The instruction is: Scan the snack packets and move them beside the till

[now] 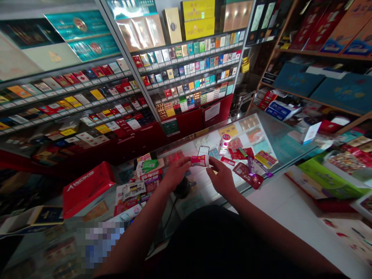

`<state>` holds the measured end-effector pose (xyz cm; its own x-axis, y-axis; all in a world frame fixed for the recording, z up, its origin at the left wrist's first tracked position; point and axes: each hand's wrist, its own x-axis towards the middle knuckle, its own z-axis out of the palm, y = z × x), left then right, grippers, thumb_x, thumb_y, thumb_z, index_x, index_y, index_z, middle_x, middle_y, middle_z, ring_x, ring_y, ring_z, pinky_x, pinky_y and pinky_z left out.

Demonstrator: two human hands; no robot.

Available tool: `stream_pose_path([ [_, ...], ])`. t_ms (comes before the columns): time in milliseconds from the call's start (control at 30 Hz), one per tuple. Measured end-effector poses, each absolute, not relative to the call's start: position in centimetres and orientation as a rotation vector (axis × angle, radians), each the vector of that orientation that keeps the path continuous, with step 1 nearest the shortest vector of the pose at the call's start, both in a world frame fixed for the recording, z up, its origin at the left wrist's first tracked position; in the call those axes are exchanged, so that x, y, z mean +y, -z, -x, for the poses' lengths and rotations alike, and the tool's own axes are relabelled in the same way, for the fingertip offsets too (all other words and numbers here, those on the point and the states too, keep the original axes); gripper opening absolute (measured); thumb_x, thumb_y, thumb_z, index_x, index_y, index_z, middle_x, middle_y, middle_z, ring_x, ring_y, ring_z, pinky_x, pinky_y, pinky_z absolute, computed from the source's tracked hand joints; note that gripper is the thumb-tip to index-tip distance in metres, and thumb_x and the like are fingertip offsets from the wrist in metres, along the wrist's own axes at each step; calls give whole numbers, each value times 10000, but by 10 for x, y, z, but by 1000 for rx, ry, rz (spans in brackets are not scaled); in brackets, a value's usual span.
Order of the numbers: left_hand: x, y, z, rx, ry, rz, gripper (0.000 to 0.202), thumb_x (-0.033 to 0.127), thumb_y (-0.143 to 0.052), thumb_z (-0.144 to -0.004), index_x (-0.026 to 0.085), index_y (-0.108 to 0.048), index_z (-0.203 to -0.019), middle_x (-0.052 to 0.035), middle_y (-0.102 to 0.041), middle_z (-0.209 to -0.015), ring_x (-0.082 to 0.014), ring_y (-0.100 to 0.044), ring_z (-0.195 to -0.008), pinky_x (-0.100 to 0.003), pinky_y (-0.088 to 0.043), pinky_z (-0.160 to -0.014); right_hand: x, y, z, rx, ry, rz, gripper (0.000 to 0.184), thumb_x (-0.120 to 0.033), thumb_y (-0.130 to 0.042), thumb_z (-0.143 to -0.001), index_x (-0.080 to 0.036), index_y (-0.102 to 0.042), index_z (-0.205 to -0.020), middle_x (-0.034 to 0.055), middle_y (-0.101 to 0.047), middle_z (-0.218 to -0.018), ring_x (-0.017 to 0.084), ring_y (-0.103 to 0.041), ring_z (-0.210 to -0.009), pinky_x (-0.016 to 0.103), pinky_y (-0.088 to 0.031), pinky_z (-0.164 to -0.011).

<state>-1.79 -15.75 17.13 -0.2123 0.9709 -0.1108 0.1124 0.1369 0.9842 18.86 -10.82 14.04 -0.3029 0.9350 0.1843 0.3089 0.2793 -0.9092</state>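
A small pink bottle point(198, 161) with a white end lies sideways between my two hands, above the glass counter. My left hand point(176, 173) grips its left end with closed fingers. At the white end, the fingertips of my right hand point(223, 179) hold it, the thumb bent below. Just behind the bottle lies a phone point(204, 150) with a lit screen. A similar pink-and-white bottle point(225, 141) stands upright farther back. A dark round stand point(183, 188) with a cable is partly hidden beside my left wrist.
Loose candy packs lie at the right, among them a dark red pack point(247, 174) and a yellow-and-purple box point(266, 159). More packets point(139, 190) are piled at left by a red box point(88, 190). Cigarette shelves point(186, 69) rise behind the glass counter point(203, 193).
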Motion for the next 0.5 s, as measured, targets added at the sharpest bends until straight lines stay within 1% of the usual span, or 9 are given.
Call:
stream_pose_path([
  [100, -156, -169, 27, 1553, -1175, -1120, 475, 519, -675, -871, 161, -789, -1160, -85, -790, -1045, -246, -692, -958, -330, -527, -845, -112, -136, -184, -1786, -1021, 1189, 556, -305, -591, -916, -223, -585, -1466, 99, -729, -1334, 289, -696, -1212, 484, -536, -1086],
  [200, -155, -165, 36, 1585, -1096, -1153, 509, 574, -601, -918, 184, -777, -1193, -71, -788, -1107, -253, -691, -1035, -358, -520, -944, -114, -132, -178, -1815, -995, 1217, 613, -310, -585, -920, -187, -528, -1518, 116, -714, -1365, 297, -660, -1297, 491, -499, -1136],
  [300, -155, -160, 43, 1637, -1050, -1183, 545, 606, -539, -950, 215, -749, -1266, -69, -756, -1275, -265, -667, -1183, -406, -476, -1079, -116, -127, -172, -1845, -995, 1225, 643, -299, -584, -915, -144, -501, -1533, 143, -698, -1385, 296, -639, -1332, 486, -488, -1150],
  [367, -156, -156, 47, 1689, -1061, -1169, 573, 619, -543, -944, 209, -738, -1293, -88, -720, -1360, -288, -621, -1299, -440, -420, -1158, -116, -123, -167, -1859, -1007, 1230, 647, -296, -588, -912, -141, -496, -1534, 149, -699, -1382, 296, -639, -1333, 485, -491, -1146],
  [433, -156, -153, 52, 1730, -1070, -1145, 593, 626, -567, -926, 190, -744, -1287, -116, -709, -1378, -318, -573, -1375, -469, -379, -1197, -117, -118, -164, -1872, -1030, 1228, 648, -297, -594, -913, -148, -491, -1534, 149, -708, -1366, 301, -644, -1326, 492, -498, -1137],
  [500, -156, -149, 57, 1738, -1073, -1135, 599, 632, -578, -915, 178, -758, -1262, -135, -721, -1353, -340, -557, -1394, -487, -370, -1204, -117, -114, -160, -1887, -1059, 1221, 652, -296, -600, -914, -151, -483, -1538, 152, -709, -1363, 308, -645, -1324, 505, -497, -1133],
])
